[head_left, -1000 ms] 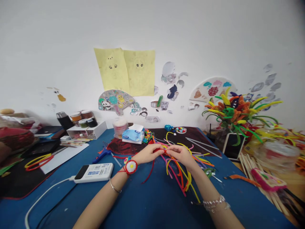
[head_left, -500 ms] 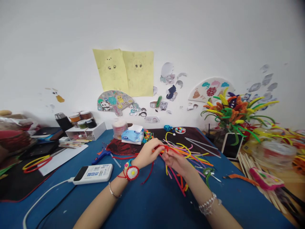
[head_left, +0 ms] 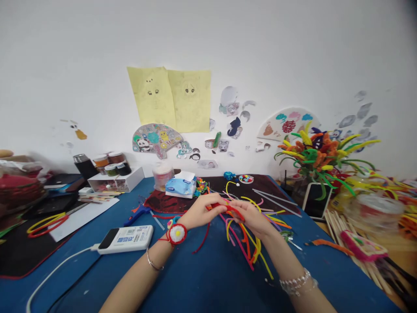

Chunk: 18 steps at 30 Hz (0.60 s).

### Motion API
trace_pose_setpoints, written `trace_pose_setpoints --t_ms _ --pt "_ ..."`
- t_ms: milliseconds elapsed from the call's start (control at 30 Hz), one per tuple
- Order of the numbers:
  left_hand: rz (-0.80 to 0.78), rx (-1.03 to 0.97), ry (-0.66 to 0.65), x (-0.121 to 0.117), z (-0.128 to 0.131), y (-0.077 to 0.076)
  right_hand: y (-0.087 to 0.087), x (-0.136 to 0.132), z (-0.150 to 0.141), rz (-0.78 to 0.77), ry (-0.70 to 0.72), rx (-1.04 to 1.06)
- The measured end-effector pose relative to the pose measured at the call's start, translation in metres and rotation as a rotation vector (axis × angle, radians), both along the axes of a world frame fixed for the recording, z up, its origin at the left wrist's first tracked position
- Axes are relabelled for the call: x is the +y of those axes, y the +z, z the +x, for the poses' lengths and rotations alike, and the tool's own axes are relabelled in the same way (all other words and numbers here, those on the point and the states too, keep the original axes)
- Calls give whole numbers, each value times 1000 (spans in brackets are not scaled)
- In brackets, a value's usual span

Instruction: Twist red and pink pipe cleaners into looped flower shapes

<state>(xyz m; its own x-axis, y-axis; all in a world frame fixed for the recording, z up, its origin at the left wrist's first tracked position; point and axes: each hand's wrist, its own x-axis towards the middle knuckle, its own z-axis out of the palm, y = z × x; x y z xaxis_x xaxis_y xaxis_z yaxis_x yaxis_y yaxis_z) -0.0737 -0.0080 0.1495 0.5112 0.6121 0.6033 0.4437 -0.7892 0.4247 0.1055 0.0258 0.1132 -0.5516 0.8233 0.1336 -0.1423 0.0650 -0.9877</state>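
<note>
A red pipe cleaner (head_left: pixel 236 213) runs between my two hands, above the middle of the table. My left hand (head_left: pixel 203 212) pinches it between thumb and fingers; on that wrist is a red-edged band with a white and yellow flower (head_left: pixel 177 234). My right hand (head_left: pixel 252 217) has its fingers closed on the other part, with a length showing across the fingers. Under and beside the right hand lie loose pipe cleaners (head_left: pixel 257 248) in yellow, orange and pink. Another red strand (head_left: pixel 204 239) hangs or lies below my left hand; its upper end is hidden.
A tissue pack (head_left: pixel 180 186) stands behind my hands. To the left are a white power bank (head_left: pixel 125 239) with a cable and a blue glue gun (head_left: pixel 137 215). A vase of pipe-cleaner flowers (head_left: pixel 317 152), a phone (head_left: pixel 316 200) and wooden sticks (head_left: pixel 347 237) are on the right.
My right hand lifted and turned half a second ago, and is now lower and turned back, with more of the red pipe cleaner showing across its fingers. My left hand stays nearly in place.
</note>
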Motion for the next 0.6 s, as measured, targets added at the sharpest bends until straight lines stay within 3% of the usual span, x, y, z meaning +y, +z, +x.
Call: trace_pose_setpoints --t_ms 133,267,400,600 --pt "55 -118 229 6 1 -7 -3 -12 -13 -102 135 129" --pt "211 160 361 8 -3 -11 2 -25 -20 -156 96 138" --pt "312 441 303 8 -6 -13 11 -27 -12 -120 -24 105" --pt "308 487 141 8 0 -15 7 -11 -1 -42 -106 63"
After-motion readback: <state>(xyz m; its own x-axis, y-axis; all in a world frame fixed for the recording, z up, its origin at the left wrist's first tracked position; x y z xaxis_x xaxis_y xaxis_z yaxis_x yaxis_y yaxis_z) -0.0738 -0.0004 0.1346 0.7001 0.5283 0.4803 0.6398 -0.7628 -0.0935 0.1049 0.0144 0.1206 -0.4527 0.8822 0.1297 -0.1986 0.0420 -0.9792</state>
